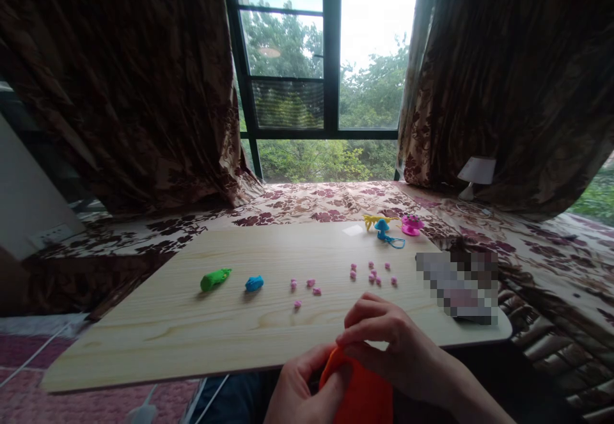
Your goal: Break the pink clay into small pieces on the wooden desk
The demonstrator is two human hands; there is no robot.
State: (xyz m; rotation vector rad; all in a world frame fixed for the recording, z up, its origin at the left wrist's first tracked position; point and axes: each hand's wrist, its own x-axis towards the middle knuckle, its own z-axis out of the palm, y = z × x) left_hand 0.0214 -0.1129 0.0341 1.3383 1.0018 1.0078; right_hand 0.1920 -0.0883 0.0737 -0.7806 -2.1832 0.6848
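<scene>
At the near edge of the light wooden board point(192, 328), both my hands hold a lump of orange clay point(357, 392). My left hand point(300, 392) cups it from below and the left, fingers curled round it. My right hand point(391, 341) lies over its top, fingers bent and pinching the clay. On the board lie a green clay piece point(215, 278), a blue clay piece point(254, 282) and several tiny pink clay bits point(307, 286) scattered toward the right.
Small clay figures stand at the board's far right: a yellow one point(370, 221), a blue one point(384, 229), a pink one point(411, 224). A blurred-out object point(458, 283) lies at the right edge. A white lamp point(476, 174) sits by the curtain; a window is behind.
</scene>
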